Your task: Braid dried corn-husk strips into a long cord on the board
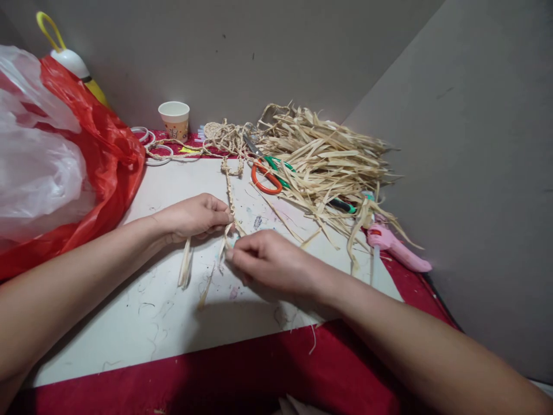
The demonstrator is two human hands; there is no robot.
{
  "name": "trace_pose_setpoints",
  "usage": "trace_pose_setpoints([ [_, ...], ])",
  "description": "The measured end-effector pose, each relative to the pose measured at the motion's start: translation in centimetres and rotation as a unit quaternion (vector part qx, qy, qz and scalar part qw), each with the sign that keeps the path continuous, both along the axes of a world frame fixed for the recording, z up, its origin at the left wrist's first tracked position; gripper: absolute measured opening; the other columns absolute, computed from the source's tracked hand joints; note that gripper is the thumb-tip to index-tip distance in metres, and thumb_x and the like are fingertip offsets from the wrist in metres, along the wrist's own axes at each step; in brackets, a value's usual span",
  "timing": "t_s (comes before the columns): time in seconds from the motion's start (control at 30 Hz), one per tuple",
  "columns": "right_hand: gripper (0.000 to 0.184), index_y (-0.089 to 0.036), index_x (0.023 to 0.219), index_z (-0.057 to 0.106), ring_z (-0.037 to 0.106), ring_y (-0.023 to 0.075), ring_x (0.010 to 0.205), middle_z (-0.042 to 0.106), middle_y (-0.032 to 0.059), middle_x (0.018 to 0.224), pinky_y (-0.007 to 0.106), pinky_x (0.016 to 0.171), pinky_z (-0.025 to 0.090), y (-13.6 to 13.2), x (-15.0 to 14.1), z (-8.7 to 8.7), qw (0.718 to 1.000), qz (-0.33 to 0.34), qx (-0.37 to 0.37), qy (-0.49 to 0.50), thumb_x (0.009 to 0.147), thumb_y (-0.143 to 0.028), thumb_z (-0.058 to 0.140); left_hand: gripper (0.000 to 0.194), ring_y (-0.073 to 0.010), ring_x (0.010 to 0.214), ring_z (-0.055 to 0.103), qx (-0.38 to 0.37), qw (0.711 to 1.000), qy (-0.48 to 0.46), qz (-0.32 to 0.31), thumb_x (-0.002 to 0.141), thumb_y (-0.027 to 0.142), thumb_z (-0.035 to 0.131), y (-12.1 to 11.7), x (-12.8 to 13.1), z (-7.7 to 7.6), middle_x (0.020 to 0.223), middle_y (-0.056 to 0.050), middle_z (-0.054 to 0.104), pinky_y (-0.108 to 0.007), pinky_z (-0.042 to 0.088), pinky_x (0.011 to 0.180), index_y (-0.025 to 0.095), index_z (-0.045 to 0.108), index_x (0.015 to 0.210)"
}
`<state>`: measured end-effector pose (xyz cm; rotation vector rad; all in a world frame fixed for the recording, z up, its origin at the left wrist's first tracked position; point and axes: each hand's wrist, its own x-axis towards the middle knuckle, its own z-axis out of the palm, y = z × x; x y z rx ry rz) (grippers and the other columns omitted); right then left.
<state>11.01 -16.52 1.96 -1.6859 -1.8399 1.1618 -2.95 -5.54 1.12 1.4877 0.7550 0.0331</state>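
Observation:
A braided straw cord (230, 193) runs from the tangled braid at the back down to my hands. My left hand (196, 217) pinches its lower end between thumb and fingers; a loose bundle of straw (185, 266) hangs below that palm. Just to the right, my right hand (263, 257) is closed with thumb and forefinger on a straw strand (225, 239) coming out of the braid's end. Both hands are over the white board (142, 323), almost touching each other. The fingertips partly hide where the strands part.
A heap of dry straw strips (324, 153) lies at the back right, with orange-and-green scissors (266, 178) against it. A pink glue gun (397, 246) stands to the right. A paper cup (174, 120) is at the back. Red and white plastic bags (116, 167) crowd the left.

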Motion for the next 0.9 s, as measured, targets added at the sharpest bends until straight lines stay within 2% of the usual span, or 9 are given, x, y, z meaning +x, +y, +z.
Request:
trace_pose_setpoints([
  [0.1, 0.031, -0.014, 0.057, 0.054, 0.039, 0.0058, 0.041, 0.054, 0.0001, 0.052, 0.021, 0.043, 0.029, 0.7, 1.7, 0.9, 0.988, -0.142, 0.014, 0.057, 0.085, -0.027, 0.048, 0.022, -0.0030, 0.034, 0.026, -0.013, 1.000, -0.003, -0.024, 0.083, 0.021, 0.052, 0.5, -0.3, 0.4, 0.041, 0.007, 0.035, -0.019, 0.018, 0.035, 0.014, 0.054, 0.063],
  [0.17, 0.029, -0.013, 0.062, 0.058, 0.037, 0.0046, 0.036, 0.059, 0.0016, 0.056, 0.021, 0.039, 0.027, 1.6, 2.7, 0.6, 0.981, -0.175, 0.005, 0.081, 0.085, -0.029, 0.050, 0.020, -0.0029, 0.035, 0.027, -0.012, 0.999, -0.001, -0.035, 0.083, 0.022, 0.053, 0.7, -0.4, 0.4, 0.042, 0.007, 0.036, -0.018, 0.019, 0.036, 0.014, 0.055, 0.065],
  [0.23, 0.027, -0.012, 0.068, 0.060, 0.037, 0.0041, 0.034, 0.062, 0.0027, 0.059, 0.020, 0.036, 0.026, 2.3, 3.2, -0.3, 0.975, -0.181, -0.021, 0.128, 0.085, -0.030, 0.050, 0.020, -0.0029, 0.036, 0.027, -0.010, 0.999, -0.001, -0.041, 0.083, 0.024, 0.054, 0.8, -0.5, 0.3, 0.043, 0.007, 0.037, -0.018, 0.020, 0.037, 0.014, 0.054, 0.065],
  [0.37, 0.027, -0.013, 0.076, 0.058, 0.035, 0.0045, 0.032, 0.052, -0.0028, 0.046, 0.018, 0.033, 0.021, 2.9, 2.7, -1.9, 0.957, -0.133, -0.102, 0.236, 0.088, -0.035, 0.048, 0.020, -0.0030, 0.037, 0.024, -0.017, 0.998, -0.017, -0.059, 0.085, 0.025, 0.052, 0.9, -0.5, 0.0, 0.044, 0.007, 0.034, -0.018, 0.019, 0.038, 0.014, 0.057, 0.069],
  [0.47, 0.026, -0.014, 0.079, 0.055, 0.030, 0.0034, 0.033, 0.047, -0.0058, 0.047, 0.016, 0.031, 0.017, 2.9, 2.0, -2.3, 0.935, -0.079, -0.167, 0.304, 0.087, -0.039, 0.051, 0.021, -0.0031, 0.038, 0.023, -0.008, 0.997, -0.017, -0.073, 0.085, 0.026, 0.051, 0.9, -0.4, -0.1, 0.045, 0.007, 0.034, -0.018, 0.018, 0.038, 0.013, 0.057, 0.070],
  [0.53, 0.029, -0.015, 0.073, 0.051, 0.023, 0.0020, 0.032, 0.038, -0.0087, 0.046, 0.015, 0.031, 0.015, 3.0, 1.8, -2.4, 0.921, -0.065, -0.195, 0.332, 0.085, -0.041, 0.054, 0.022, -0.0032, 0.038, 0.023, 0.005, 0.997, -0.008, -0.072, 0.085, 0.026, 0.052, 0.9, -0.4, 0.1, 0.046, 0.007, 0.034, -0.018, 0.018, 0.038, 0.014, 0.054, 0.067],
  [0.63, 0.033, -0.016, 0.065, 0.043, 0.015, 0.0011, 0.034, 0.027, -0.0108, 0.045, 0.013, 0.031, 0.010, 3.2, 2.0, -2.4, 0.896, -0.062, -0.236, 0.371, 0.082, -0.040, 0.058, 0.024, -0.0035, 0.040, 0.024, 0.023, 0.997, -0.001, -0.076, 0.084, 0.028, 0.052, 1.0, -0.4, 0.4, 0.047, 0.008, 0.032, -0.019, 0.019, 0.039, 0.015, 0.051, 0.065],
  [0.77, 0.029, -0.017, 0.064, 0.040, 0.014, 0.0019, 0.035, 0.024, -0.0103, 0.046, 0.012, 0.031, 0.010, 3.5, 2.2, -2.5, 0.860, -0.072, -0.275, 0.423, 0.084, -0.033, 0.054, 0.020, -0.0046, 0.043, 0.025, 0.058, 0.993, -0.008, -0.099, 0.084, 0.030, 0.051, 1.1, -0.6, 0.6, 0.051, 0.008, 0.032, -0.019, 0.022, 0.042, 0.014, 0.054, 0.071],
  [0.9, 0.026, -0.018, 0.062, 0.038, 0.015, 0.0023, 0.034, 0.025, -0.0095, 0.045, 0.013, 0.030, 0.009, 3.5, 1.8, -2.4, 0.847, -0.111, -0.293, 0.429, 0.082, -0.028, 0.052, 0.019, -0.0054, 0.047, 0.027, 0.119, 0.986, -0.004, -0.117, 0.084, 0.028, 0.049, 0.9, -0.7, 0.6, 0.054, 0.007, 0.035, -0.019, 0.022, 0.045, 0.014, 0.057, 0.073],
])
